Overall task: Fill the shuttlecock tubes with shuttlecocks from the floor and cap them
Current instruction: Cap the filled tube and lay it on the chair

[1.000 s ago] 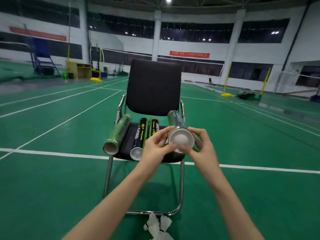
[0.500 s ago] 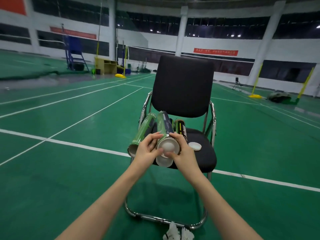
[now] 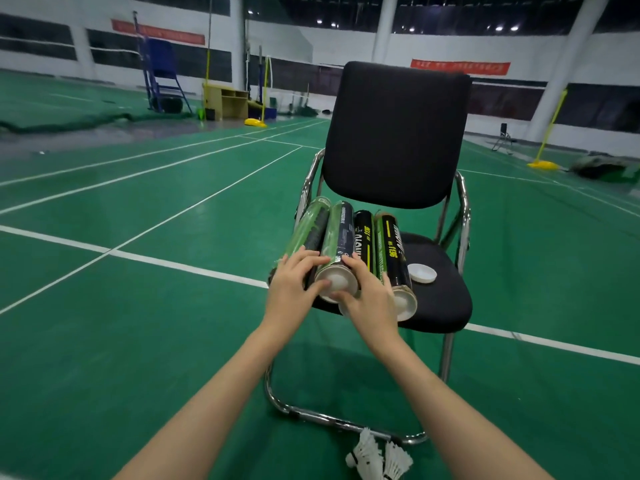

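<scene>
Green-wrapped, the capped shuttlecock tube (image 3: 337, 251) is grasped at its near end by the left hand (image 3: 292, 292) and right hand (image 3: 369, 299), laid among three tubes on the black chair seat (image 3: 440, 299), overhanging its front edge; loose shuttlecocks (image 3: 377, 457) are seen on open floor below

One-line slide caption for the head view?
Both hands set a capped tube among tubes on the chair.

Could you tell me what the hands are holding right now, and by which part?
Both the left hand and right hand grip the capped tube at its near capped end, fingers curled round it.
</scene>
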Demonstrator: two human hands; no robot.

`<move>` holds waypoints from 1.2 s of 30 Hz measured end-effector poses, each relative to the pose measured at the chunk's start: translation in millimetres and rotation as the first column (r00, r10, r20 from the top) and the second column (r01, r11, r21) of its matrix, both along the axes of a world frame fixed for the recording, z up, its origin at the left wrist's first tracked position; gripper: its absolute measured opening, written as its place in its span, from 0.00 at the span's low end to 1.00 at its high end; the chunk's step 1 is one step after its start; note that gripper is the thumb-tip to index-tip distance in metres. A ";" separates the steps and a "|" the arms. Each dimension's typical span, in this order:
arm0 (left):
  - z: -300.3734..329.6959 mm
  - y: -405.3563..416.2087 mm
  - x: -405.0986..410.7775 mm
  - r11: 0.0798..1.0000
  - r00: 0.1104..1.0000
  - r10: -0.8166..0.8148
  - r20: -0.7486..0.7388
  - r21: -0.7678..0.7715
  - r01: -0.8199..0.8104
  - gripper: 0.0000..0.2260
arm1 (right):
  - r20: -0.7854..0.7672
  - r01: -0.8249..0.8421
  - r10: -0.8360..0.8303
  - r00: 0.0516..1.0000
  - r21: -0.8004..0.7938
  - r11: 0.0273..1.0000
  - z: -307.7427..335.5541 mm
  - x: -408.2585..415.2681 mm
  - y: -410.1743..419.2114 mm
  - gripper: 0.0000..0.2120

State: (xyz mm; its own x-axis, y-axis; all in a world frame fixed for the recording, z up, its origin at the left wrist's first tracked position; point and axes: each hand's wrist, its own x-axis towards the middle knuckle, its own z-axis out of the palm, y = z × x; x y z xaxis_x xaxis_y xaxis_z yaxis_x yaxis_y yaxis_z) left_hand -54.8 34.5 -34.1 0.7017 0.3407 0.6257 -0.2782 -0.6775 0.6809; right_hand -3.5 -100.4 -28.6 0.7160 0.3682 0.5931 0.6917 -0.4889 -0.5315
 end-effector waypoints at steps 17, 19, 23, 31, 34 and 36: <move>-38.4 17.4 21.2 0.987 0.991 0.122 0.047 0.100 -0.126 0.15 | 0.222 0.174 -0.166 0.961 -0.016 0.985 -26.6 13.3 17.7 0.21; -41.2 18.2 22.0 0.987 0.993 0.111 0.049 0.109 -0.116 0.14 | 0.220 0.183 -0.173 0.960 -0.025 0.983 -29.4 13.1 17.4 0.21; -42.9 18.9 23.1 0.981 0.992 0.118 0.046 0.151 -0.124 0.14 | 0.198 0.185 -0.172 0.965 -0.052 0.981 -29.5 13.8 16.3 0.19; -47.5 20.2 15.9 0.969 0.974 0.228 -0.015 0.102 -0.225 0.14 | 0.080 0.149 -0.142 0.987 -0.102 0.983 -21.4 20.2 9.7 0.17; -47.8 21.9 14.6 0.982 0.982 0.189 -0.012 0.026 -0.188 0.13 | 0.074 0.141 -0.132 0.988 -0.125 0.982 -18.4 21.0 10.0 0.16; -45.1 21.6 12.5 0.989 0.990 0.143 -0.007 -0.036 -0.143 0.12 | 0.052 0.124 -0.117 0.992 -0.160 0.979 -14.8 21.7 10.9 0.16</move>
State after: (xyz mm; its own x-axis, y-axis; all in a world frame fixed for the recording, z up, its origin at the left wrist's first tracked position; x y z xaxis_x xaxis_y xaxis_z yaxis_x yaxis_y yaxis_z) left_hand -42.3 56.1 -79.2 0.6469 0.4604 0.6079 -0.1766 -0.6850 0.7068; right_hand 18.2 -89.5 -43.4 0.7368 0.3747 0.5628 0.6424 -0.6475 -0.4099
